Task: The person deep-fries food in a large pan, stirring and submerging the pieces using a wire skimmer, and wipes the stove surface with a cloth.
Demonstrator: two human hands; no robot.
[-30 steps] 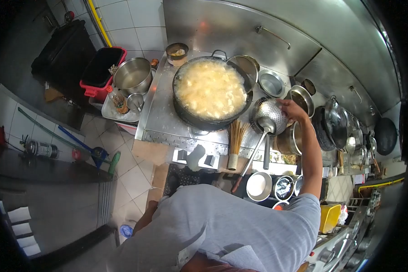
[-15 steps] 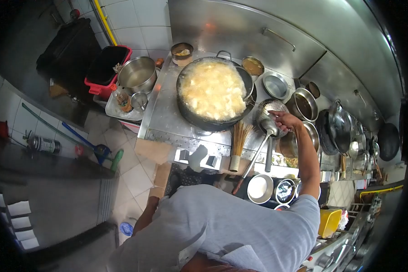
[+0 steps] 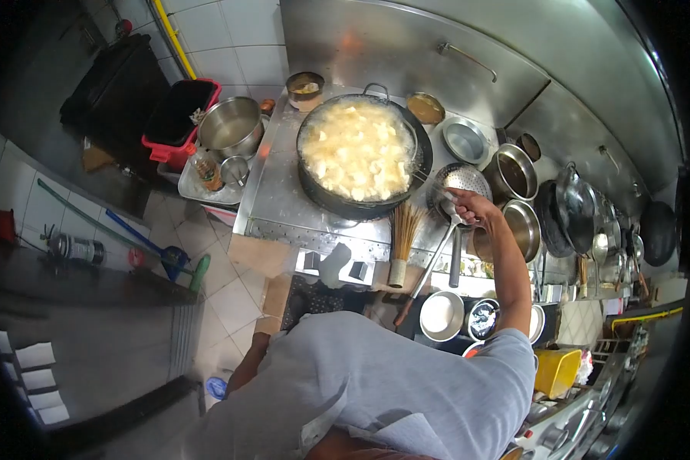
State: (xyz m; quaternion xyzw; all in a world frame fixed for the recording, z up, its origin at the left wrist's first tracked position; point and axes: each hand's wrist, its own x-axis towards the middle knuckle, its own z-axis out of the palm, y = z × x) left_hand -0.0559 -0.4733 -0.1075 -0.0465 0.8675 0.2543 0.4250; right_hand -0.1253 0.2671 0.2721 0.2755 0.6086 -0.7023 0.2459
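My right hand (image 3: 471, 207) is closed on a thin metal handle (image 3: 435, 183) running left into a big dark pot (image 3: 337, 205). What the handle belongs to is mostly hidden under the pale chunks of food (image 3: 356, 149) bubbling in cloudy, foaming liquid. Below the hand lie a perforated skimmer (image 3: 474, 178) and a ladle (image 3: 435, 261) with a wooden handle end. Left of these rests a bamboo wok brush (image 3: 408, 238). At the stove's front edge my left hand (image 3: 260, 338) shows only in part by the cardboard; its fingers are hidden.
Metal pots (image 3: 511, 172) and a shallow bowl (image 3: 465, 142) stand right of the big pot. A steel pot (image 3: 230, 129) and a bottle (image 3: 205, 170) sit on a left side tray. White-filled containers (image 3: 441, 316) are near my right elbow. Woks (image 3: 571, 211) hang at right.
My right hand has shifted slightly left, and the metal piece in the pot has moved left with it. More food chunks show above the foam. My left arm stays about the same.
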